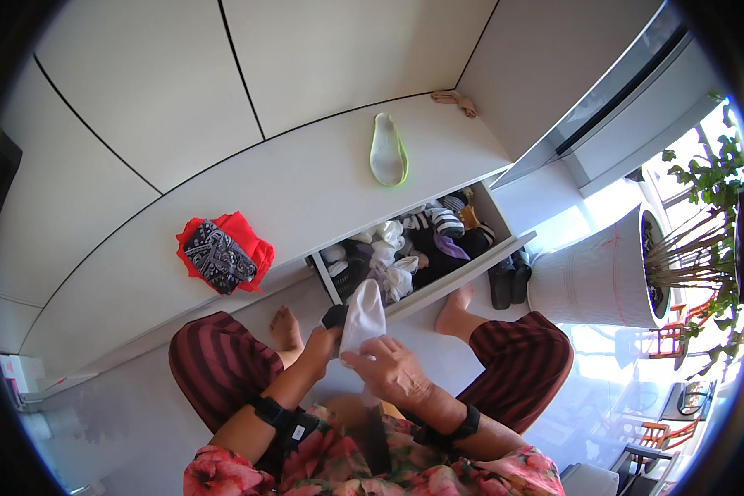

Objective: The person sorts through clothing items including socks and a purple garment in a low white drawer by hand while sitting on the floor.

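Note:
A white sock (366, 313) is stretched out before me, its toe end towards the drawer. My right hand (394, 372) pinches it near its lower end between thumb and fingers. At its left edge my left hand (322, 353) grips it too, and a small black cloth piece (335, 317) sticks out above those fingers. Whether that piece belongs to the same sock I cannot tell. Just beyond the hands, an open drawer (452, 268) holds a jumble of white, black, striped and purple socks (403, 276).
On the white ledge (310, 186) lie a green-edged insole (389, 152), a beige cloth item (454, 101), and a red cloth (262, 253) under a folded black paisley bandana (220, 256). Black slippers (502, 285) and a large white planter (583, 273) stand right of the drawer.

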Motion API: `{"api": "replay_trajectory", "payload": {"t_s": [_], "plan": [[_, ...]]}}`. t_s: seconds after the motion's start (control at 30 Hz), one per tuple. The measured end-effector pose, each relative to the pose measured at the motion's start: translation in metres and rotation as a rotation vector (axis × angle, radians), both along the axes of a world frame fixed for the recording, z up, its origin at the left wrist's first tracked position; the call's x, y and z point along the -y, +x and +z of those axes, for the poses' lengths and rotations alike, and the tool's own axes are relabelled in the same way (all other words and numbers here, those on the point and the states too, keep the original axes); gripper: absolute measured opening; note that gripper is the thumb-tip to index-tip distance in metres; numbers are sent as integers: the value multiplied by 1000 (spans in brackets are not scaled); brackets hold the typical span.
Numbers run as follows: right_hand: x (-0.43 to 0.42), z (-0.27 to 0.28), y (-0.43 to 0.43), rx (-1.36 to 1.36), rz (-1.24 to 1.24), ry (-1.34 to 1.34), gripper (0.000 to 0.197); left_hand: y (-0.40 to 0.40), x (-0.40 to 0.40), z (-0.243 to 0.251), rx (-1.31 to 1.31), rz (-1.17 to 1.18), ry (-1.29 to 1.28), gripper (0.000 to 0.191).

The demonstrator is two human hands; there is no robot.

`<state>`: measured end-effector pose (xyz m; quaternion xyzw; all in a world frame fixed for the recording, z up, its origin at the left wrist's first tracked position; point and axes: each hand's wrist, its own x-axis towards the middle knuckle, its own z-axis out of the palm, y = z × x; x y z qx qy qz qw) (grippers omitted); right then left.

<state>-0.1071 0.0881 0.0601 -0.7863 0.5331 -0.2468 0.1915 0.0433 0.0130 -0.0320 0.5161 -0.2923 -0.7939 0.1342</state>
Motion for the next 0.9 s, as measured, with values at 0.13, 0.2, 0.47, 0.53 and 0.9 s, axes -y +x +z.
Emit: {"api": "replay_trajectory", "payload": {"t_s": [0.13,0.2,0.47,0.53,0.9], "plan": [[-3,-18,8,180,-37,-45,30,-6,-3,9,23,-137,-157,31],[-2,-28,7,248,-8,5,31,0,-7,-3,-170,-96,-57,33],[4,-23,-5,523,-200,314,16,-4,-2,24,-508,-153,-42,41],[4,-25,-8,598,-254,453,18,-5,0,18,-441,-160,29,40],[1,-12,-11,698,-354,735,28,-15,6,46,-10,363,15,41]]}}
